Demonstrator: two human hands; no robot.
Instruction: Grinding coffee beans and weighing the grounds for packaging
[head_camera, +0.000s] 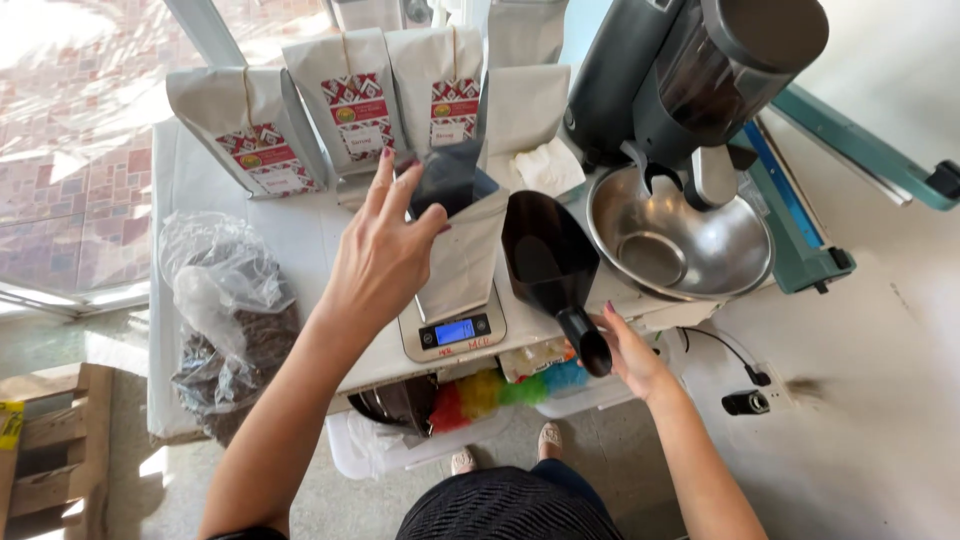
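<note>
Head view, looking down. Nearest, right hand (632, 352) closed around the handle of a black scoop (550, 262), scoop tilted beside the bag. Left hand (385, 250) with fingers spread, pinching open the mouth of a white paper bag (462, 245) standing on a small digital scale (452, 330). Beyond, steel bowl (680, 240) under a grinder (690, 80); farthest, filled bags (350, 100) in a row.
</note>
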